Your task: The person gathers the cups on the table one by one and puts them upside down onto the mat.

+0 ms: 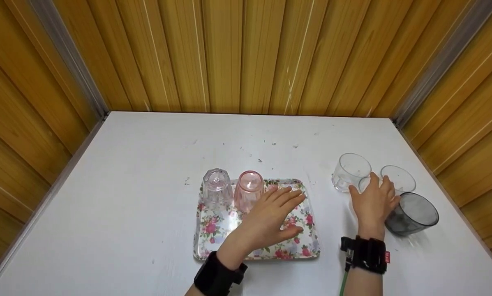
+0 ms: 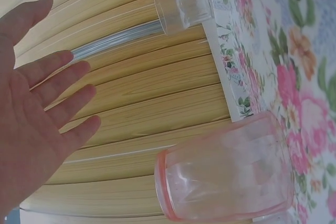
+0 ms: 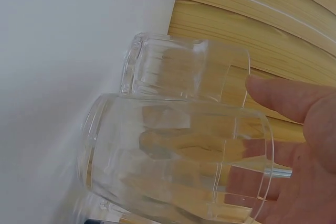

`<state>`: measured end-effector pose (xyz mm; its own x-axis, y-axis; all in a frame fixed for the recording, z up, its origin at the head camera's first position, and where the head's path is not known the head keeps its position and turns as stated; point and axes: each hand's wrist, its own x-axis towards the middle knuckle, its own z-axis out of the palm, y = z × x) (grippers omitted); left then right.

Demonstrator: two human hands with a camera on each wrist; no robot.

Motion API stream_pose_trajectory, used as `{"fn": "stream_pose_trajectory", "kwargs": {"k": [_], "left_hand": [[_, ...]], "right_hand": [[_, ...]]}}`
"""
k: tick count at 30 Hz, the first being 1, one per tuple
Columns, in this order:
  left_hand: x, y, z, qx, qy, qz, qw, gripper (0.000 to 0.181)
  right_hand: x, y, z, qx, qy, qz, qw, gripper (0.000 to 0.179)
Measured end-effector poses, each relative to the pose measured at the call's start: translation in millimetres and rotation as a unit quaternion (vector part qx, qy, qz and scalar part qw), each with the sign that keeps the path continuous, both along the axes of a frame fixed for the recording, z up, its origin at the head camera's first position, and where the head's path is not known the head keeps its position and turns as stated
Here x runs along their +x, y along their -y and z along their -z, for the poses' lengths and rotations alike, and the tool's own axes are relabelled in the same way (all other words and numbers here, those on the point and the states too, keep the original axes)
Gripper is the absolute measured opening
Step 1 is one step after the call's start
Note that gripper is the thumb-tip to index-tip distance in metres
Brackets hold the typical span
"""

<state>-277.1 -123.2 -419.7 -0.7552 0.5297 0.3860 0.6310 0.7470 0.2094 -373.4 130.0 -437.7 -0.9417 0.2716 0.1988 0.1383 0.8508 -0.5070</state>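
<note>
A wide stretch of bare white table (image 1: 126, 197) is lying open at the left, running out to the ribbed wooden wall. Next, a clear faceted glass (image 1: 216, 189) and a pink glass (image 1: 248, 190) are standing upside down, side by side, at the far left corner of the glossy floral tray (image 1: 213, 242), whose raised rim is sitting well inside the table's near edge. The left hand (image 1: 272, 218) is hovering flat over the tray's middle, fingers spread and gripping nothing, just right of the pink glass. A strip of bare table is separating tray from the right hand (image 1: 373, 203), which is curling its fingers around a clear tumbler (image 3: 178, 156) among three upright neighbours: a clear faceted cup (image 1: 351, 172), another clear cup (image 1: 398, 179) and a smoky grey cup (image 1: 412, 213), crowding toward the table's right edge.
</note>
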Motion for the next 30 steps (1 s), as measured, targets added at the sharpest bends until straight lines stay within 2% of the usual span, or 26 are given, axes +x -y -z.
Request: {"fn": "stream_pose_trajectory", "kwargs": {"k": [4, 7, 20, 25, 30], "left_hand": [[-0.5, -0.8, 2.2, -0.006, -0.003, 0.0, 1.0, 0.064], [-1.3, -1.5, 4.2, -0.013, -0.003, -0.002, 0.9999, 0.065], [-2.0, -5.3, 6.0, -0.024, 0.005, 0.007, 0.9997, 0.066], [-0.8, -6.2, 4.6, -0.018, 0.013, 0.019, 0.9996, 0.067], [-0.4, -7.0, 3.6, -0.012, 0.025, 0.023, 0.9994, 0.069]], "right_hand": [[1.2, 1.6, 1.4, -0.001, -0.021, 0.005, 0.9998, 0.061], [1.4, 1.5, 1.3, 0.001, -0.019, 0.009, 0.9998, 0.064], [-1.1, 2.4, 0.1, 0.017, 0.069, -0.011, 0.9974, 0.092], [1.3, 4.2, -1.0, 0.013, 0.069, -0.002, 0.9976, 0.09], [6.4, 6.0, -10.9, 0.005, 0.075, 0.003, 0.9971, 0.089]]}}
